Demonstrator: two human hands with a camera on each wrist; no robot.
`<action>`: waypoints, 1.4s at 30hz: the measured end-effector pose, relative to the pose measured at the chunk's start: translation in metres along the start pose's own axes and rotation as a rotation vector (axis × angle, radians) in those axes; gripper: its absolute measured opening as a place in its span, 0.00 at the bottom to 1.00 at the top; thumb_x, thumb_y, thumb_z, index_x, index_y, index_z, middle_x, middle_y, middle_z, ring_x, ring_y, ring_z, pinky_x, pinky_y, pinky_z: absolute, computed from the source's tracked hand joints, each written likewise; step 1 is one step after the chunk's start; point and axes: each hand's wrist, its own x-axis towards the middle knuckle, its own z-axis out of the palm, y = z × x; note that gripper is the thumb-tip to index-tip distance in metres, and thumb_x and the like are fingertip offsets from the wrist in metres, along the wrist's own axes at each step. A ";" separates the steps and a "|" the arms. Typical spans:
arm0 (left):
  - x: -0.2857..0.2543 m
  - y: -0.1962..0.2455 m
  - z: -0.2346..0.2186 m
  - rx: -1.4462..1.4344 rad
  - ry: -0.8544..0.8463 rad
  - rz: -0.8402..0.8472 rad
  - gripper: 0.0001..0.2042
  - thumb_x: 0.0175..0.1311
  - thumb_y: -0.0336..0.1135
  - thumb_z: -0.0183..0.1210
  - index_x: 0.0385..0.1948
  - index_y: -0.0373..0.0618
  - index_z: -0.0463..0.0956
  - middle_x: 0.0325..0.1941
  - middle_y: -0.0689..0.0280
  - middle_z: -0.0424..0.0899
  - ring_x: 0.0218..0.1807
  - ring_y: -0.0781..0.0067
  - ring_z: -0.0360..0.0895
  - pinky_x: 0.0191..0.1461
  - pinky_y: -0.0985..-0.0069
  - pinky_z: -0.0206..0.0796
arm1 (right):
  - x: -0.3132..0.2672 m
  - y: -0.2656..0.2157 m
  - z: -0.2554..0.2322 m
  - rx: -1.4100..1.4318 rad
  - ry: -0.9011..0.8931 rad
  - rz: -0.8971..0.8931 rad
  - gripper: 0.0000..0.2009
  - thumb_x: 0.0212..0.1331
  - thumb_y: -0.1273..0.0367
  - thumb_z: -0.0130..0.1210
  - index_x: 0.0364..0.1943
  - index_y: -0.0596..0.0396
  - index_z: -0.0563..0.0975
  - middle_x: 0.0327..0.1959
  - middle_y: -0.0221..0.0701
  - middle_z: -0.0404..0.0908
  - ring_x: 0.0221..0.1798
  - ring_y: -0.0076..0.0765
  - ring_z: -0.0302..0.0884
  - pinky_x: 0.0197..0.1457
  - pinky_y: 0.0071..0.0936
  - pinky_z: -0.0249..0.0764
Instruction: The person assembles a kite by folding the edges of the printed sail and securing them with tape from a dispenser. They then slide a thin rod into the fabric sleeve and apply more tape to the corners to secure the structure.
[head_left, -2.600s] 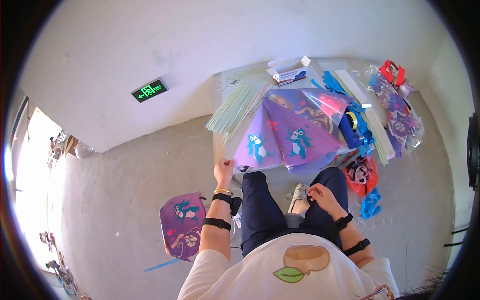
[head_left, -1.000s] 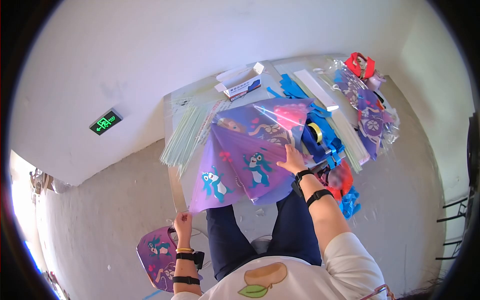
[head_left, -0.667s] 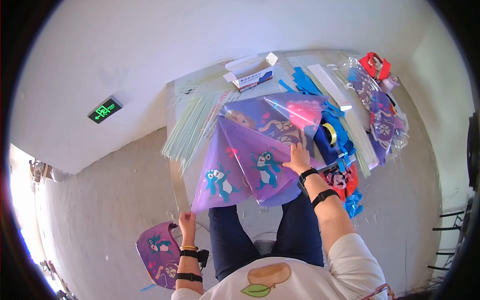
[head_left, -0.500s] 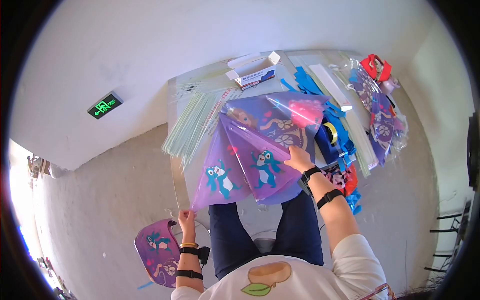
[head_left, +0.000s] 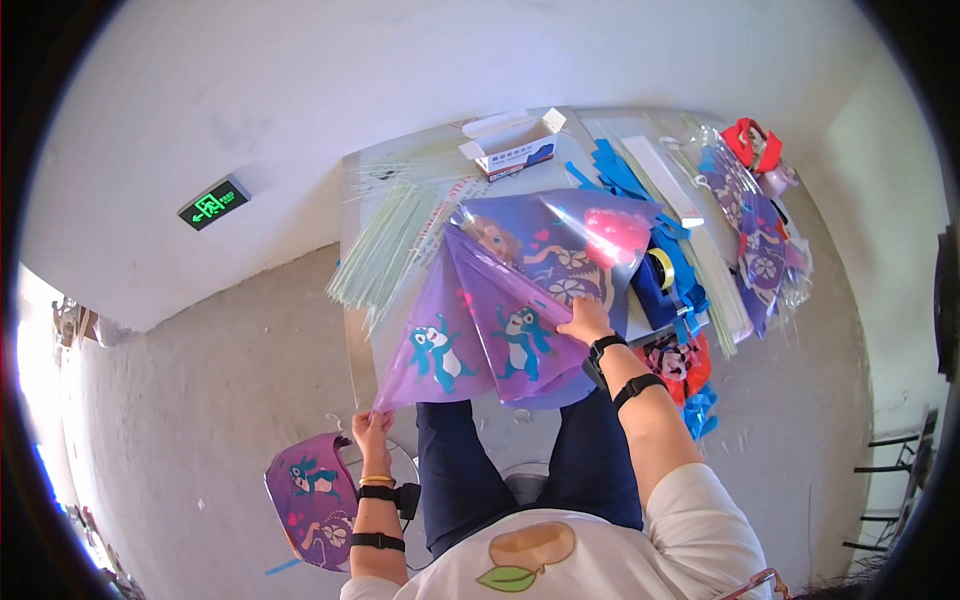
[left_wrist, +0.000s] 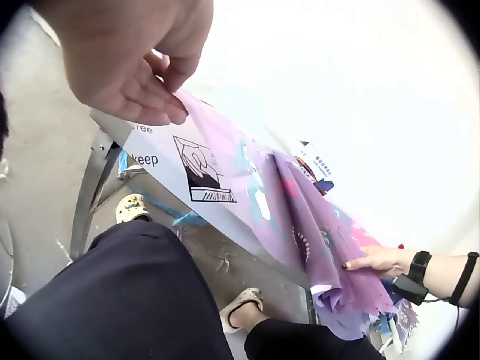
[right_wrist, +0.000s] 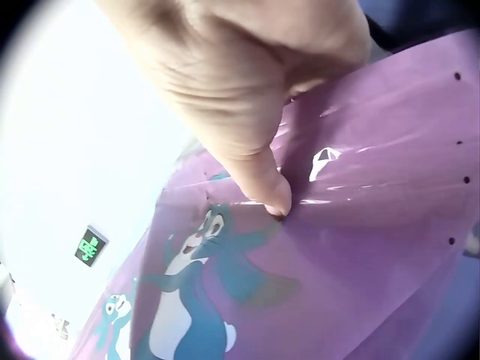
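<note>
A thin purple printed sheet [head_left: 470,345] with teal and white animals drapes over the table's near edge and the person's knees. The left hand [head_left: 373,432] pinches its lower left corner; the left wrist view shows that hand [left_wrist: 139,64] with thumb and fingertips on the sheet's edge. At the sheet's right side, the right hand [head_left: 588,322] grips a fold. In the right wrist view the thumb of the right hand [right_wrist: 247,97] presses on the purple film [right_wrist: 360,247], its other fingers hidden behind. Under it lies another printed sheet [head_left: 560,245].
Thin pale sticks [head_left: 385,250] lie at the table's left, an open white box [head_left: 515,150] at the back. Right of the sheets are a blue tape dispenser [head_left: 655,300], blue strips and wrapped printed sheets [head_left: 765,260]. Another printed piece [head_left: 310,500] is low on the left.
The right hand has come up from the lap to the sheet's right side and closed on a fold. The left hand still holds the corner, which has risen slightly; the view has shifted.
</note>
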 end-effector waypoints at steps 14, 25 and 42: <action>-0.006 0.092 0.042 0.269 -0.022 0.409 0.11 0.67 0.25 0.54 0.49 0.36 0.72 0.44 0.60 0.82 0.42 0.71 0.83 0.45 0.79 0.76 | -0.035 -0.041 0.031 0.643 -0.190 -0.225 0.21 0.47 0.64 0.62 0.44 0.65 0.75 0.41 0.53 0.81 0.46 0.58 0.79 0.48 0.45 0.72; -0.125 0.115 0.198 0.810 -0.428 1.114 0.07 0.49 0.26 0.63 0.31 0.44 0.78 0.32 0.59 0.83 0.36 0.55 0.80 0.43 0.62 0.71 | -0.050 -0.054 0.030 1.113 -0.395 -0.113 0.32 0.63 0.50 0.54 0.61 0.65 0.70 0.58 0.45 0.76 0.60 0.41 0.72 0.63 0.32 0.66; -0.008 -0.028 0.185 0.517 -0.211 -0.023 0.19 0.61 0.40 0.65 0.45 0.34 0.75 0.40 0.57 0.83 0.39 0.67 0.79 0.41 0.69 0.71 | -0.035 -0.030 0.068 0.654 -0.112 -0.069 0.31 0.53 0.56 0.65 0.57 0.60 0.71 0.51 0.50 0.80 0.55 0.55 0.78 0.57 0.40 0.72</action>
